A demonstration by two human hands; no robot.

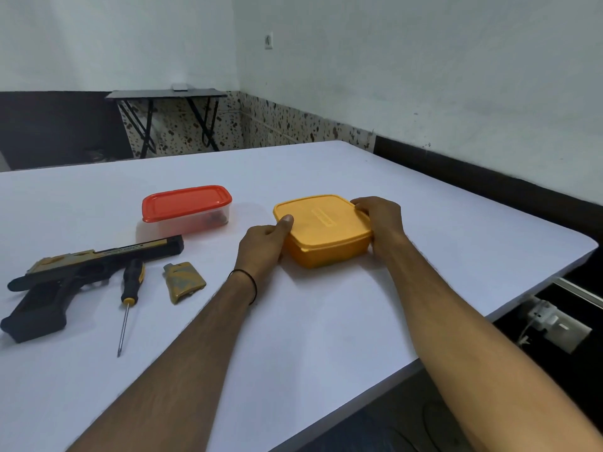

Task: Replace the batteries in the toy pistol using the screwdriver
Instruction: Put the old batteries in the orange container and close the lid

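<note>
Both forearms reach out across the white table [326, 337] to the yellow box [326, 252], which both hands hold. The left hand [261, 243] grips its near left side, fingers curled against the wall and thumb pressed on the edge of the lid [323, 216]. The right hand [381, 220] clasps the far right corner, fingers hooked over the lid's rim. The lid looks seated all round, though the corner under the right hand is hidden.

Well left of the box lies the toy pistol [81, 269], on its side with the grip towards the camera. The screwdriver [130, 288] lies between pistol and box, touching or just beside the pistol, its tip pointing towards the camera. A small camouflage-painted cover piece [184, 282] lies between the screwdriver and the box, apart from the pistol. Left of the box and a little beyond it stands a red-lidded tub [186, 203] with something dark inside.

With that piece already off, the unscrewing seems done, and the step in hand is probably getting at batteries in the box. The box is opaque, so its contents are unknown. Next, the right fingers need to peel the corner upward while the left hand holds the base down.
</note>
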